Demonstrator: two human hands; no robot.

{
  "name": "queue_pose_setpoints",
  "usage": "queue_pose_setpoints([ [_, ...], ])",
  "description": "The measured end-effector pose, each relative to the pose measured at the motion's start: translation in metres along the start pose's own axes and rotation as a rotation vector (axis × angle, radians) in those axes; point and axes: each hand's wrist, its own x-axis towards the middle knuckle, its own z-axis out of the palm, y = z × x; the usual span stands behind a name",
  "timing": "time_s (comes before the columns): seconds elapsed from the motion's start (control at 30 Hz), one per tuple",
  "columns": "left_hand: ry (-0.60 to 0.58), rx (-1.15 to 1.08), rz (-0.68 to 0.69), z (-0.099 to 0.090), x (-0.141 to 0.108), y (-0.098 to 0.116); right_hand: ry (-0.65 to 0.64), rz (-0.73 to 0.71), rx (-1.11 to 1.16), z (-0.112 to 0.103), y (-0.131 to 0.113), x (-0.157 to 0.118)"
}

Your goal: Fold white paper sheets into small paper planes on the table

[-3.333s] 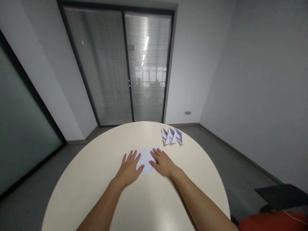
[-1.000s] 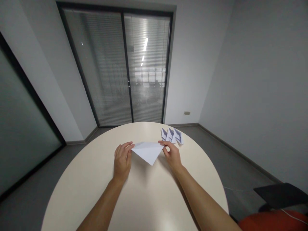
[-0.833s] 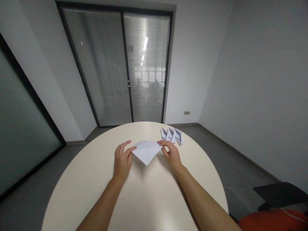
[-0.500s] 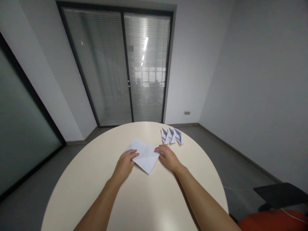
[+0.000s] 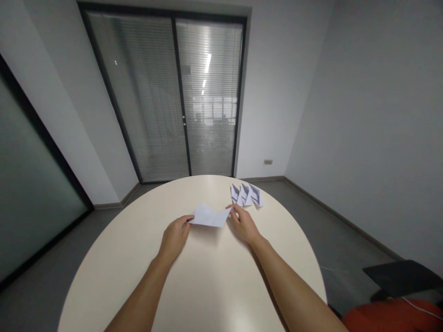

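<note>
1. At the far left, a frosted glass panel in a dark frame runs out of the picture, so its full width cannot be told.
2. Next come glazed panels with blinds; the shapes behind the slats are blurred.
3. The pale, round bench spreads across the middle, its near edge cut off below.
4. The left hand is at the left end of a white sheet, its fingers drawn narrow and pinching the paper; the fingertips beneath are hidden. The forearm leaves the picture at the bottom.
5. The white sheet is between the two hands, over the bench, its near edge raised above a soft shadow. Whether the far part touches the bench is unclear, and its creases are too faint to follow.
6. The right hand pinches the sheet's right corner between narrow fingers, the contact partly covered.
7. Just beyond the right hand, three folded papers stand in a row near the bench's far edge; their inner folds are too small to read.
8. At the lower right, a black panel and a red seat are cut off.
</note>
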Motion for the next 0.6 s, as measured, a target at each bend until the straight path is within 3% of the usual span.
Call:
queue_pose_setpoints([
  [0.17, 0.258, -0.194, -0.031, -0.007, 0.004, 0.014, 0.21, 0.038, 0.173, 0.0, -0.001, 0.005],
  [0.33, 0.288, -0.44, -0.132, -0.007, 0.007, 0.031, 0.401, 0.067, 0.304, 0.003, -0.006, 0.006],
  [0.4, 0.286, -0.499, -0.16, -0.005, 0.008, 0.034, 0.401, 0.079, 0.402, 0.007, -0.007, 0.005],
  [0.6, 0.269, -0.581, -0.312, 0.006, 0.011, 0.027, 0.241, 0.101, 0.657, 0.018, -0.003, 0.004],
])
